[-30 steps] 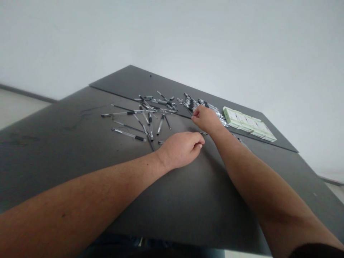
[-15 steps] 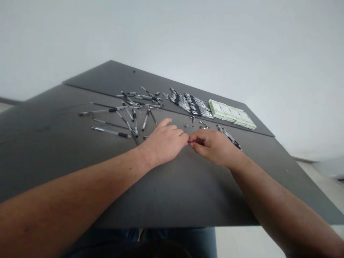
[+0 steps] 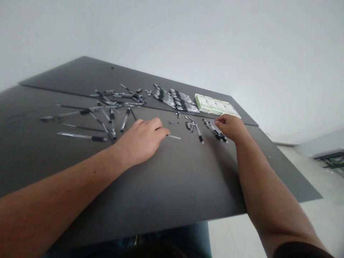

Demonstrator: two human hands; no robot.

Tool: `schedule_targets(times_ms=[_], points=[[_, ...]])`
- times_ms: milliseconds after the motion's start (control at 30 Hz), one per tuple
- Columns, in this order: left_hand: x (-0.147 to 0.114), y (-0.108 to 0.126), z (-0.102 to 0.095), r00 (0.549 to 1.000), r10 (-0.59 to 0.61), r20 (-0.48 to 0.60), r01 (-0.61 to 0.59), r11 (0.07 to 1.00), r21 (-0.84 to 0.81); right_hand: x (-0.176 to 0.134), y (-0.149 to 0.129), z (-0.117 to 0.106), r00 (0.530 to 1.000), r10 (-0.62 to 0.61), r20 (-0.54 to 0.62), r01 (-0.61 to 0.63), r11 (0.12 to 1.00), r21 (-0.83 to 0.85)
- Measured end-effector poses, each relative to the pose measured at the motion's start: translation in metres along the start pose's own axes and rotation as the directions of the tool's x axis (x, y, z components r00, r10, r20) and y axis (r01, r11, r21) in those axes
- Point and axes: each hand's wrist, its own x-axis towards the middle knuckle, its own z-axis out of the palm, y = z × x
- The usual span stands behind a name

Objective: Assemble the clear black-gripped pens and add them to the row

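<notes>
The left hand (image 3: 143, 140) pinches a thin rod (image 3: 175, 137) over the table (image 3: 161, 193), its showing end pale and straight. The right hand (image 3: 229, 125) curls beside clear, black-gripped pens (image 3: 215, 132) lying bunched together; whether it holds anything, I cannot tell.

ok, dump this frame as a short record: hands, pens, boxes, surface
left_hand: left hand closed around a thin rod, one end sticking out
right_hand: right hand by a small group of pens; grip and contact unclear
scattered_pens: messy spread of pens, beyond and left of the left hand
sorted_pens: two neat rows of pens, far side
boxes: pale green and white boxes, right of the rows
surface: dark table
</notes>
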Motion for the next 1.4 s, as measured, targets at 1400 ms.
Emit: schedule_targets(times_ms=[1400], points=[[0.001,-0.016,0.01,0.973,0.126,-0.194,-0.167,0.963,-0.211,-0.05,-0.073,0.012,0.968,-0.236,-0.087,0.24,0.76,0.604]])
